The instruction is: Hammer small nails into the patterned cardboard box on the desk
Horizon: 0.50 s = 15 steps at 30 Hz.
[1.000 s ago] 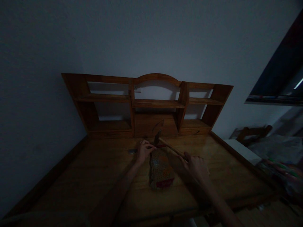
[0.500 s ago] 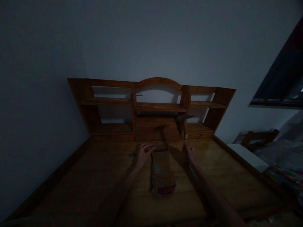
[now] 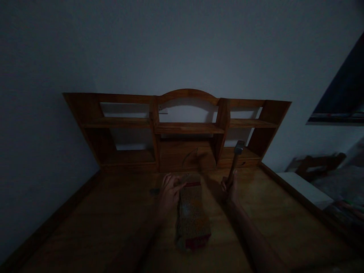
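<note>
My right hand (image 3: 231, 188) grips the wooden handle of a hammer (image 3: 235, 159), its metal head raised above the tabletop. To the left, my left hand (image 3: 170, 189) rests at the far end of a brick-like block (image 3: 195, 212), which has a speckled brown top and red ends. Thumb and forefinger there are pinched together; a small thin thing seems to stick out from them, too dim to name. The hammer is apart from the block and to its right. Beside my left hand lies a small dark flat object (image 3: 154, 191), partly hidden.
The block lies on a wooden desk (image 3: 85, 212) with raised side edges. A wooden shelf unit (image 3: 189, 129) stands along the back against the wall. A thin curved line (image 3: 187, 155) shows before its middle panel. Right of the desk are a white surface (image 3: 304, 185) and a wooden chair back (image 3: 321, 165).
The hammer has tilted, its head moving right and turning towards me. My left hand stays at the block's far end. The view has shifted slightly closer.
</note>
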### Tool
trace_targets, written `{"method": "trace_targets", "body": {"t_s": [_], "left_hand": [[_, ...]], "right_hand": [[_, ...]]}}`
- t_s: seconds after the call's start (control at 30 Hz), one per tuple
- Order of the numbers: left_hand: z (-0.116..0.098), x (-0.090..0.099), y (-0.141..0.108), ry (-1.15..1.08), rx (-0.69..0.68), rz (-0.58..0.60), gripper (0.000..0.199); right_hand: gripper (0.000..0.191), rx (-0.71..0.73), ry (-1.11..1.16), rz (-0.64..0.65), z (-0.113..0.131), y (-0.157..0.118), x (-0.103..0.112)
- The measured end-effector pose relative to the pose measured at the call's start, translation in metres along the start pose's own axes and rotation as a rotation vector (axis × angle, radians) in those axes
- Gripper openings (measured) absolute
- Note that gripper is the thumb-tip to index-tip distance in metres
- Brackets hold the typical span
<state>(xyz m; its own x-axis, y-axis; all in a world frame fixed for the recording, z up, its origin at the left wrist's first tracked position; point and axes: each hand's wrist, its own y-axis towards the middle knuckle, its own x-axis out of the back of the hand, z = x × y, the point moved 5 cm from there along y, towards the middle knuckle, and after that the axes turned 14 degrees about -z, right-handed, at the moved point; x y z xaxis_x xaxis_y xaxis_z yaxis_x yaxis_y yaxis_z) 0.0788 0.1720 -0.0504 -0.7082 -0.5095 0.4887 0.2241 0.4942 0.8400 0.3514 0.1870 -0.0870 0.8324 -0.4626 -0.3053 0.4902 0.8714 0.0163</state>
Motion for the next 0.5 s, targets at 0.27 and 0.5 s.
{"method": "trace_targets", "body": {"t_s": [0.27, 0.5], "left_hand": [[0.0032, -0.0091, -0.0031, 0.048, -0.04, 0.033, 0.05], [0.0038, -0.0103, -0.0029, 0.019, -0.053, 0.051, 0.053]], "right_hand": [[0.07, -0.029, -0.017, -0.026, -0.0007, 0.0045, 0.0022], [0.069, -0.011, -0.001, -0.054, 0.0025, 0.0012, 0.003]]}}
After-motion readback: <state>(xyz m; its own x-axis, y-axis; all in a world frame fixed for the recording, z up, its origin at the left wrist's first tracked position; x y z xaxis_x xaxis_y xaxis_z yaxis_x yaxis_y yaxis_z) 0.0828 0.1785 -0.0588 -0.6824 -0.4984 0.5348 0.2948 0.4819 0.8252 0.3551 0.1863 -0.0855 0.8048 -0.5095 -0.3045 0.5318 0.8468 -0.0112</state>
